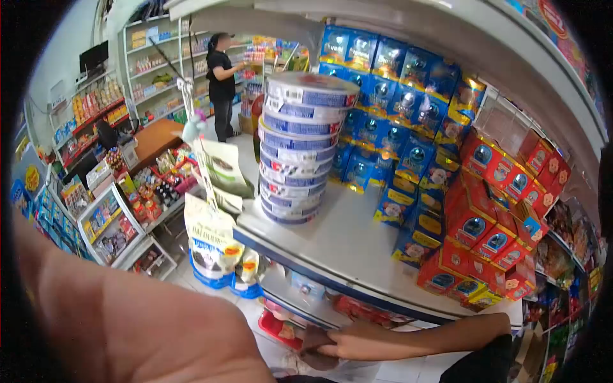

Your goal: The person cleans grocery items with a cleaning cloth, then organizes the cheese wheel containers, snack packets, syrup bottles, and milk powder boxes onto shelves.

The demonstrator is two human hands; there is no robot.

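Observation:
Very close to the camera, my left hand [147,319] fills the lower left; its palm side and wrist show, but the fingers are hidden. My right hand [357,343] is low in front of the shelf edge, its fingers closed around a dark brown, cloth-like piece [319,353]. Just above it runs the shelf [332,255], which carries a tall stack of round blue-and-white tins [297,159]. Blue boxes [389,96] stand in rows behind the tins. Red boxes [479,217] are piled at the shelf's right end.
White-and-blue snack bags [214,246] hang at the shelf's left corner. A red basket [279,329] sits below. Further off are a display rack [112,223], a brown counter [150,143] and a person [221,86] in dark clothes. An upper shelf [485,57] overhangs.

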